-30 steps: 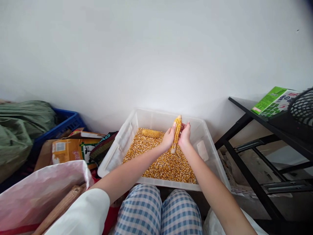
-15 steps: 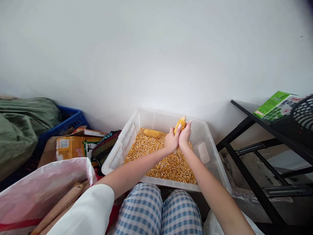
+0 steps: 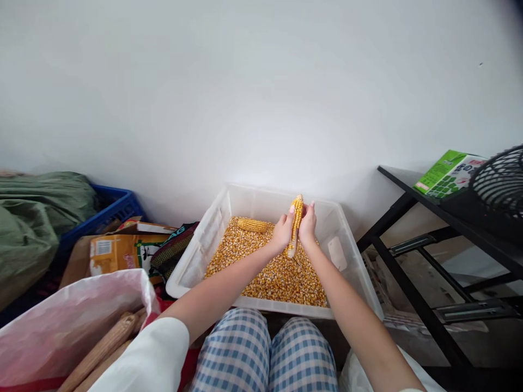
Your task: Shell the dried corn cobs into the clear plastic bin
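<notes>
The left hand (image 3: 281, 232) and right hand (image 3: 308, 225) grasp a corn cob (image 3: 296, 224) between their fingers, over loose kernels (image 3: 269, 275) in a translucent tub (image 3: 204, 245); a second cob (image 3: 252, 225) lies on the kernels, far left.

The light is soft and fairly bright; its source cannot be told. The wall (image 3: 261, 109) is palest above the far side of the plastic bin (image 3: 261, 202), and becomes greyer toward left and right. Its shadows are weak and have blurred edges. Under the black rack (image 3: 408, 289) at right, it is rather dim. The corn kernels (image 3: 281, 286) look quite clear. The wide lens stretches the white sleeve (image 3: 147, 354) at near left, and the upper right corner is darkened.
</notes>
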A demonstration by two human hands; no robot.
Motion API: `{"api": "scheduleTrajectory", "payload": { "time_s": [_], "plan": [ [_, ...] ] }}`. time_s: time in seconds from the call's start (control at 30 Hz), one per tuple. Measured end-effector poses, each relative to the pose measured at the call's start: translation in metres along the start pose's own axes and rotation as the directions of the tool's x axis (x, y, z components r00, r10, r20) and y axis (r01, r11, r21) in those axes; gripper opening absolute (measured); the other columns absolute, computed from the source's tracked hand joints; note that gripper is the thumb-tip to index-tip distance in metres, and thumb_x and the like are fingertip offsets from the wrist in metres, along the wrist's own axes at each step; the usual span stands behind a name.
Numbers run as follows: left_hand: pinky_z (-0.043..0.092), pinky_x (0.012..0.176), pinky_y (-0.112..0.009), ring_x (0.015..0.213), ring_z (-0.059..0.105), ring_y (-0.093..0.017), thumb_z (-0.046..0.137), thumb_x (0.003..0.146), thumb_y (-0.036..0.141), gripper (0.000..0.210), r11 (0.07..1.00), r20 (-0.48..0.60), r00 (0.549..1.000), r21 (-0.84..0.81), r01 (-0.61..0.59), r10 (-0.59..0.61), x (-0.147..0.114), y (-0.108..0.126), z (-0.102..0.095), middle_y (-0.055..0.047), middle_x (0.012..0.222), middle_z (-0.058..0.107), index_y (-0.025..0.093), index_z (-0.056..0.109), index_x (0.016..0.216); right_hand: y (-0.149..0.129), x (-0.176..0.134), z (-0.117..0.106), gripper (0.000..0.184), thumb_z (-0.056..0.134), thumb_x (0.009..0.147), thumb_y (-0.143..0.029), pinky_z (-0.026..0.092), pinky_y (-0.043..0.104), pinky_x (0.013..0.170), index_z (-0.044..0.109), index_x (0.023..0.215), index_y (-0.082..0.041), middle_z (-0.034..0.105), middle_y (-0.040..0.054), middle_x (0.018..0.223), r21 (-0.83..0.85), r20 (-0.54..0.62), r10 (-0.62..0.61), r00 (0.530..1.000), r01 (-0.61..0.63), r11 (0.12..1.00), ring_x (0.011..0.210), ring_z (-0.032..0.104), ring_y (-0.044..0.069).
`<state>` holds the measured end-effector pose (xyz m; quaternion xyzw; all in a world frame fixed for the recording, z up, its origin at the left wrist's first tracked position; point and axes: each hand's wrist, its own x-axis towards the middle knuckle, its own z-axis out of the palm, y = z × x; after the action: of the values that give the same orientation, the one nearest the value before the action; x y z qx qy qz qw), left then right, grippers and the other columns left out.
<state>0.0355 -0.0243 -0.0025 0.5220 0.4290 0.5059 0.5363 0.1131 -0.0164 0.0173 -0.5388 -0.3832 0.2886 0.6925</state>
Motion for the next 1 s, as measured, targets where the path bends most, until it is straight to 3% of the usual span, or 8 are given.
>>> {"api": "scheduleTrajectory", "payload": {
  "time_s": [0.17, 0.23, 0.37, 0.57, 0.67, 0.8, 0.9, 1.0],
  "plan": [
    [0.040, 0.066, -0.029, 0.069, 0.058, -0.022, 0.027, 0.078, 0.066, 0.051, 0.887, 0.045, 0.989, 0.439, -0.145, 0.139, 0.003, -0.007, -0.015, -0.004, 0.066, 0.059, 0.020, 0.050, 0.076, 0.000, 0.011, 0.001, 0.051, 0.021, 0.079, -0.058, 0.045, 0.029, 0.060, 0.053, 0.069, -0.019, 0.060, 0.0024, 0.065, 0.297, 0.124, 0.346, 0.930, -0.368, 0.881, 0.062, 0.058, 0.016],
    [0.040, 0.066, -0.031, 0.068, 0.059, -0.024, 0.024, 0.078, 0.066, 0.052, 0.818, 0.089, 0.982, 0.544, -0.189, 0.168, -0.001, -0.009, -0.013, -0.004, 0.062, 0.058, 0.021, 0.050, 0.078, 0.002, 0.012, -0.001, 0.047, 0.014, 0.082, -0.050, 0.046, 0.031, 0.061, 0.048, 0.067, -0.020, 0.057, 0.0019, 0.060, 0.391, 0.095, 0.406, 0.909, -0.409, 0.825, 0.059, 0.057, 0.016],
    [0.040, 0.067, -0.031, 0.069, 0.060, -0.025, 0.019, 0.080, 0.065, 0.055, 0.784, 0.117, 0.976, 0.581, -0.217, 0.183, -0.010, -0.009, -0.002, -0.007, 0.063, 0.060, 0.021, 0.052, 0.078, 0.005, 0.010, -0.001, 0.040, 0.017, 0.081, -0.052, 0.045, 0.029, 0.056, 0.037, 0.063, -0.022, 0.047, -0.0022, 0.054, 0.456, -0.094, 0.346, 0.934, -0.268, 0.849, 0.051, 0.052, 0.014],
    [0.040, 0.076, -0.029, 0.087, 0.059, -0.022, 0.013, 0.084, 0.059, 0.062, 0.866, 0.144, 0.977, 0.456, -0.205, 0.156, -0.016, -0.001, 0.001, -0.009, 0.090, 0.065, 0.017, 0.057, 0.094, 0.003, 0.006, -0.001, 0.043, 0.031, 0.079, -0.057, 0.036, 0.021, 0.044, 0.036, 0.057, -0.020, 0.039, -0.0050, 0.050, 0.295, -0.179, 0.081, 0.981, -0.025, 0.955, 0.044, 0.040, 0.008],
    [0.040, 0.078, -0.027, 0.091, 0.058, -0.020, 0.012, 0.086, 0.057, 0.062, 0.879, 0.185, 0.968, 0.415, -0.235, 0.171, -0.014, 0.003, -0.003, -0.008, 0.098, 0.064, 0.017, 0.057, 0.101, -0.003, 0.008, -0.002, 0.044, 0.030, 0.080, -0.056, 0.036, 0.020, 0.045, 0.038, 0.057, -0.020, 0.041, -0.0050, 0.050, 0.318, -0.172, 0.064, 0.983, -0.006, 0.948, 0.045, 0.042, 0.008],
    [0.041, 0.071, -0.027, 0.083, 0.060, -0.019, 0.009, 0.084, 0.059, 0.064, 0.797, 0.211, 0.964, 0.549, -0.253, 0.161, -0.006, 0.008, -0.012, -0.006, 0.087, 0.065, 0.019, 0.057, 0.095, -0.015, 0.014, -0.008, 0.051, 0.024, 0.079, -0.061, 0.041, 0.023, 0.048, 0.046, 0.062, -0.018, 0.049, -0.0018, 0.052, 0.361, 0.012, 0.234, 0.972, -0.222, 0.906, 0.048, 0.049, 0.011],
    [0.040, 0.065, -0.029, 0.074, 0.060, -0.022, 0.007, 0.081, 0.064, 0.065, 0.608, 0.225, 0.960, 0.743, -0.279, 0.166, -0.002, 0.009, -0.019, -0.007, 0.073, 0.064, 0.019, 0.054, 0.091, -0.020, 0.018, -0.015, 0.051, 0.017, 0.082, -0.053, 0.043, 0.027, 0.047, 0.048, 0.066, -0.017, 0.055, 0.0024, 0.054, 0.376, 0.137, 0.470, 0.872, -0.485, 0.790, 0.048, 0.053, 0.014],
    [0.039, 0.064, -0.030, 0.071, 0.061, -0.024, 0.009, 0.079, 0.067, 0.065, 0.432, 0.273, 0.945, 0.841, -0.326, 0.181, -0.002, 0.008, -0.018, -0.007, 0.070, 0.063, 0.019, 0.052, 0.092, -0.017, 0.021, -0.020, 0.040, 0.016, 0.083, -0.042, 0.045, 0.031, 0.046, 0.044, 0.065, -0.019, 0.055, 0.0034, 0.052, 0.410, 0.135, 0.577, 0.805, -0.576, 0.707, 0.047, 0.055, 0.017]
  ]
}}
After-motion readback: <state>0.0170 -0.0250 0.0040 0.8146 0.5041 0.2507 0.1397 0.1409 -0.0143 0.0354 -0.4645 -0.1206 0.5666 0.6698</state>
